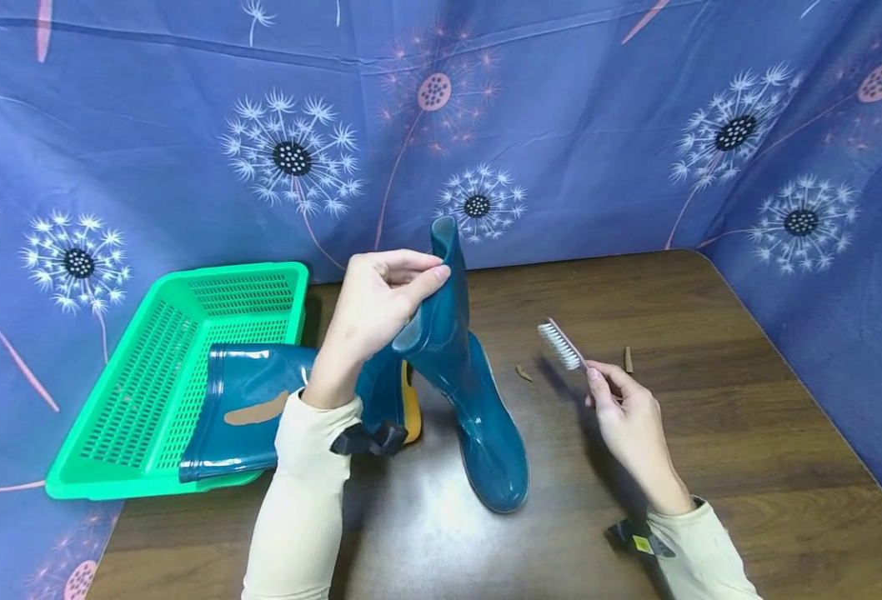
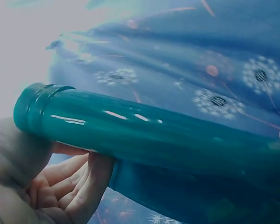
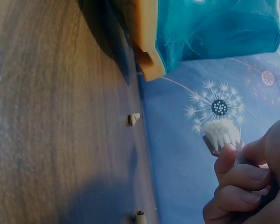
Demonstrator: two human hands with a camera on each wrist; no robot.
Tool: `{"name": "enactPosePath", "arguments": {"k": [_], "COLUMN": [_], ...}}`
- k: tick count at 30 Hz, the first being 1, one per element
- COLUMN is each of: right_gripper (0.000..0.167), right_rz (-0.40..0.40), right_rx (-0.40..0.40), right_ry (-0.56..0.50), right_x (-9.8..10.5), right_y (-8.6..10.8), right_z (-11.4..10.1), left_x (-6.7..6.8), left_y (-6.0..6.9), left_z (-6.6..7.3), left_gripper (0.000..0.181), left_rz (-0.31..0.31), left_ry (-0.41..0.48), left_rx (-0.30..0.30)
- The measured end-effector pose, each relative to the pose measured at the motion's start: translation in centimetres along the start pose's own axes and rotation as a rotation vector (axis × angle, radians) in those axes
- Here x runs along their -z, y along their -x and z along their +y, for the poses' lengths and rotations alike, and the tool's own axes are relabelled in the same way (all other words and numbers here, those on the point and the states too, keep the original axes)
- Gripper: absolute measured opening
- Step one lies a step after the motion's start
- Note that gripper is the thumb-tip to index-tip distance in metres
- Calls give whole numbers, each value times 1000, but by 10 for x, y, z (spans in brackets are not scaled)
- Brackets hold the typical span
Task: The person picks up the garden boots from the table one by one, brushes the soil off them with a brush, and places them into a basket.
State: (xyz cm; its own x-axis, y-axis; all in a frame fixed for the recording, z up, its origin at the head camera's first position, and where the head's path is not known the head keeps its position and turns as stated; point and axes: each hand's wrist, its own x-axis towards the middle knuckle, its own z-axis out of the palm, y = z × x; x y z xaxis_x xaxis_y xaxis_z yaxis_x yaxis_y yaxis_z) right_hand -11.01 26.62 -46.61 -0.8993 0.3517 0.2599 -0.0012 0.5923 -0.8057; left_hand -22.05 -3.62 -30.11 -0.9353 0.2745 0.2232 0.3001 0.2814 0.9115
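Note:
My left hand (image 1: 381, 312) pinches the top of a teal rubber boot (image 1: 495, 458), its shaft leaning up toward the hand and its toe pointing to the near right. In the left wrist view the shaft (image 2: 144, 121) stretches across, with the thumb and fingers at its rim. To the right, my right hand (image 1: 628, 421) grips the handle of a small brush (image 1: 561, 346) with white bristles, held apart from the boot. The right wrist view shows the bristles (image 3: 221, 133) beyond the curled fingers, and the boot's yellow sole (image 3: 149, 42).
A green plastic basket (image 1: 96, 442) stands at the left. A second teal boot (image 1: 246, 375) with a brown patch lies across its edge. Two small brown pieces, a nearer one (image 1: 523, 373) and a farther one (image 1: 628, 360), lie on the wooden table (image 1: 749, 433). Patterned blue cloth (image 1: 576, 150) hangs behind.

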Motion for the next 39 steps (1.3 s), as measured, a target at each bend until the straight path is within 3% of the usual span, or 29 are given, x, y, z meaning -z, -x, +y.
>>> {"name": "enactPosePath", "arguments": {"k": [5, 10, 13, 17, 25, 31, 33, 36, 39], "right_gripper": [24, 23, 24, 24, 25, 29, 29, 29, 29], "right_rz": [9, 21, 26, 25, 24, 31, 30, 25, 26], "right_rx": [-34, -54, -63, -68, -91, -102, -105, -112, -126], "right_ry": [-44, -64, -64, -70, -72, -55, -52, -50, -41], "right_x": [0, 2, 3, 4, 5, 6, 7, 7, 6], "right_y": [0, 1, 1, 2, 3, 1, 0, 0, 0], "right_z": [1, 4, 6, 7, 11, 17, 18, 19, 21], "left_x": [-17, -28, -28, -25, -24, -20, -20, -22, -25], "left_y": [-9, -13, -14, -14, -14, -15, -15, -15, -15], "left_z": [4, 6, 5, 0, -5, -6, -7, -9, -12], "left_gripper": [23, 24, 23, 27, 41, 34, 33, 28, 22], "left_rz": [10, 16, -17, -83, -94, -148, -162, -140, -53], "left_ry": [-76, -121, -147, -169, -221, -251, -269, -321, -398], "left_rx": [-14, -88, -132, -141, -188, -180, -204, -282, -366]}}
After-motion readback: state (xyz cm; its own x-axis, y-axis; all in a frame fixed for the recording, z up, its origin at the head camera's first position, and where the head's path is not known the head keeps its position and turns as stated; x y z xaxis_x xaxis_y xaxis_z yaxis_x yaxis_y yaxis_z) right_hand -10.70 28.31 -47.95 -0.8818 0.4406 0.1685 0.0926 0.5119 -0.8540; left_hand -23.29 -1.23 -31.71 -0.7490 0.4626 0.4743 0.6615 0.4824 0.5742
